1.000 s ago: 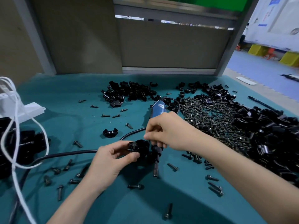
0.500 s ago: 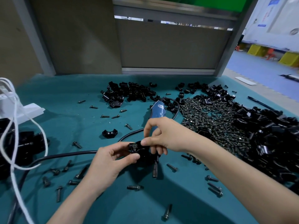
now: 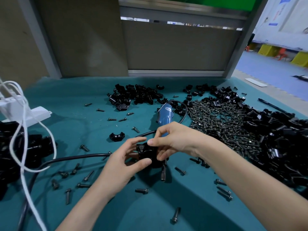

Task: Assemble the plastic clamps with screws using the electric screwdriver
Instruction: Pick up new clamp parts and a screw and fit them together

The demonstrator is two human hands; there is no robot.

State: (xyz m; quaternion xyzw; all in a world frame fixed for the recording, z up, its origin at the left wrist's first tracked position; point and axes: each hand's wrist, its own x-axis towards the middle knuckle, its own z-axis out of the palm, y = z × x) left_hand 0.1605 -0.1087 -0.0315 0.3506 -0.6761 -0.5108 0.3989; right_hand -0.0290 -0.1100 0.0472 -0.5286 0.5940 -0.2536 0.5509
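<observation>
So the left hand [image 3: 120, 165] has its grip wrapped round a black plastic clamp [image 3: 146, 155], just in front of the blue electric screwdriver [image 3: 164, 117] lying on the tabletop [image 3: 66, 105], a screw [image 3: 141, 146] poking out its top. The right hand [image 3: 173, 140] has its grip pinching the same clamp, and the screw pile [image 3: 221, 124] sits right of the screwdriver.

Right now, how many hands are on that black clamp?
2. The left hand grips the plastic clamp from its left; the right hand pinches it from the right, just in front of the blue electric screwdriver. None look hidden.
</observation>
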